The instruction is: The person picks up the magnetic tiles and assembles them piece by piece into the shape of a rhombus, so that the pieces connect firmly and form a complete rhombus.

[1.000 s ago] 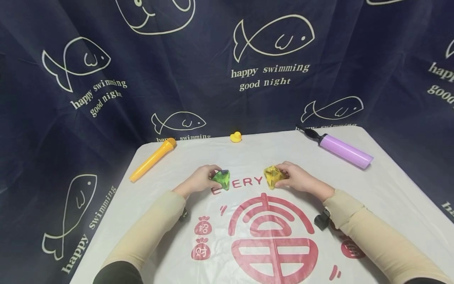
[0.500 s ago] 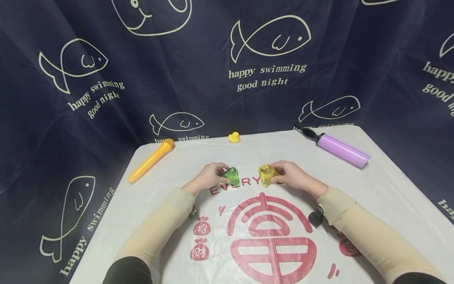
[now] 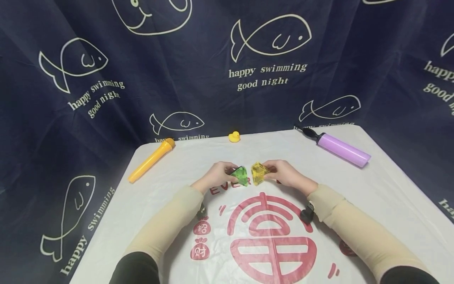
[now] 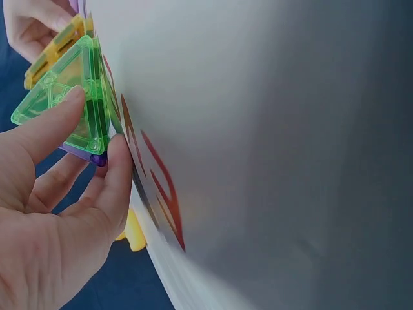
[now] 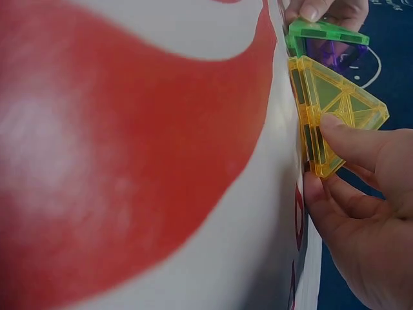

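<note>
My left hand [image 3: 220, 174] pinches a block of translucent green triangular magnetic tiles [image 3: 240, 176] between thumb and fingers. In the left wrist view the thumb lies across a green face [image 4: 77, 123], and a purple tile [image 4: 84, 155] shows on the far side. A yellow block of triangular magnetic tiles [image 3: 259, 173] is gripped by my right hand [image 3: 286, 173], its thumb on one face of the yellow tiles [image 5: 342, 106]. Both blocks sit at the tabletop, over the red lettering. A narrow gap parts them in the head view.
An orange toy microphone [image 3: 151, 161] lies at the table's left edge. A small yellow rubber duck [image 3: 234, 137] sits at the back edge, and a purple hand pump [image 3: 343, 150] at the back right. The white tablecloth [image 3: 198, 157] has red print; a dark curtain [image 3: 213, 79] hangs behind.
Both hands have moved inward over the second. The green tiles have shifted right and the yellow tiles left, so the gap between them has narrowed. Both grips have stayed.
</note>
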### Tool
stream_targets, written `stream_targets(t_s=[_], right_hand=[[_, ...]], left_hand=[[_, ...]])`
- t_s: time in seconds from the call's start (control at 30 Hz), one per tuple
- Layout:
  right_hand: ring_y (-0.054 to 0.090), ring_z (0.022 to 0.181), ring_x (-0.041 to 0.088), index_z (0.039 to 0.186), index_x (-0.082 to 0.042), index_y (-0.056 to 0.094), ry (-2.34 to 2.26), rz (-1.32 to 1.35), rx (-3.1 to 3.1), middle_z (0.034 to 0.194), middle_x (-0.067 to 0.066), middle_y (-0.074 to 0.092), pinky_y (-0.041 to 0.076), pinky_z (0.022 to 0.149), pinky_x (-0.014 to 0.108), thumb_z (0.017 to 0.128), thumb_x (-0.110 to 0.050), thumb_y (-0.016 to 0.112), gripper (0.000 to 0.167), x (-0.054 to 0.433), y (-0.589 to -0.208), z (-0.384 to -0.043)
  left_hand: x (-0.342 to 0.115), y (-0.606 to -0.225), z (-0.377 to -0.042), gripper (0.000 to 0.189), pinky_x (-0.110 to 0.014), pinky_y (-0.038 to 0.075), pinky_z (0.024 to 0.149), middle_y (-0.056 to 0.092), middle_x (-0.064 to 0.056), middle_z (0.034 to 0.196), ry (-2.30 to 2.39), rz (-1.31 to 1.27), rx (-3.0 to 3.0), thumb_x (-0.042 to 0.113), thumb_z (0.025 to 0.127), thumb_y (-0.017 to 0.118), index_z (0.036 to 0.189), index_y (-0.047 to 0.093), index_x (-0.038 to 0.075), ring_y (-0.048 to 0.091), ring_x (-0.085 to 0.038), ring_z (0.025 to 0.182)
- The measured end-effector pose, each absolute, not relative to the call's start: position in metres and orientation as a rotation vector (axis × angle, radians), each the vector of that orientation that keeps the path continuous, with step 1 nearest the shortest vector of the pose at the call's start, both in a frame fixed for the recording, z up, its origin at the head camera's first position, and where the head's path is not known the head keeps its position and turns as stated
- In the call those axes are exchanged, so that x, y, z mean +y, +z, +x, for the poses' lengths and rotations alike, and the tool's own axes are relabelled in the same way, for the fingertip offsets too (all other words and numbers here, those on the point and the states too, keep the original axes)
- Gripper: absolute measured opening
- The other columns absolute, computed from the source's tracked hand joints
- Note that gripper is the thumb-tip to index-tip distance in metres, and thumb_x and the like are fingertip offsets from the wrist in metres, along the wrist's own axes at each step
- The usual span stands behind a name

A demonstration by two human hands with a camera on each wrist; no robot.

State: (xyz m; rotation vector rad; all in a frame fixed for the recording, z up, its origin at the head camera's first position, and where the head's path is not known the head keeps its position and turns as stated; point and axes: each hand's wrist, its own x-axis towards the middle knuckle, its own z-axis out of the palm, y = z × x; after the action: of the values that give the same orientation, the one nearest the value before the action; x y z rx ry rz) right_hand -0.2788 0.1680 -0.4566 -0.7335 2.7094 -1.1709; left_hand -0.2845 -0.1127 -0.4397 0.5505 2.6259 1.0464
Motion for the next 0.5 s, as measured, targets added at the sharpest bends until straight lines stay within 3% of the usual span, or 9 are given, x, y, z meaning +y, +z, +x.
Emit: stream_targets(t_s=[0.5], right_hand=[[0.07, 0.101, 0.031, 0.125, 0.005, 0.067, -1.166, -0.74, 2.705, 0.109, 0.015, 0.073, 0.053, 0.095, 0.05, 0.09, -0.006, 0.077, 0.038, 0.165, -0.455, -0.281]], left_hand=[[-0.101, -0.442, -0.286, 0.041, -0.037, 0.051, 0.099, 0.074, -0.008, 0.112, 1.04, 0.574, 2.627, 0.012, 0.087, 0.082, 0.126, 0.071, 0.005, 0.068, -0.021, 0.107]])
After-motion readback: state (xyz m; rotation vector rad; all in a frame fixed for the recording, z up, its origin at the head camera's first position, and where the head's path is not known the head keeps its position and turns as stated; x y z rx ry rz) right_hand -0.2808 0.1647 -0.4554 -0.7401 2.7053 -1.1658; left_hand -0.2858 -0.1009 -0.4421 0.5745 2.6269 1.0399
